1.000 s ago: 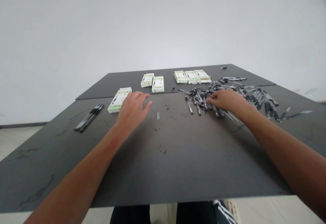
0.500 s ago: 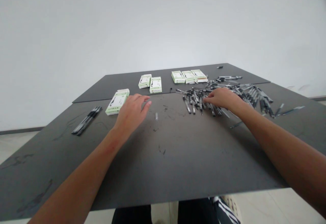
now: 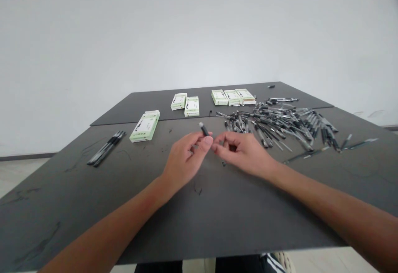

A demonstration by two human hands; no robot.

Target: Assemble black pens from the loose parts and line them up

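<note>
Over the middle of the table my left hand (image 3: pixel 188 155) pinches a pen (image 3: pixel 204 129) between thumb and fingers. Its pale end and a dark section stick up above the fingertips; the middle is hidden by my hands. My right hand (image 3: pixel 241 150) is closed at the same pen, fingertips meeting those of my left hand. Just behind my right hand spreads a loose pile of pens (image 3: pixel 273 119), clear with black parts. To the left lie several pens side by side (image 3: pixel 106 148). A green and white pen box (image 3: pixel 145 126) stands beyond my left hand.
Farther back are two more green and white boxes (image 3: pixel 192 106) and a row of three (image 3: pixel 230 97). A small dark piece (image 3: pixel 271 86) lies near the far edge. The table's (image 3: pixel 174 227) near edge is in front of my legs.
My right hand has come from the pile to the middle, where a pen is now held. My left hand has moved right from beside the box and closed on the pen.
</note>
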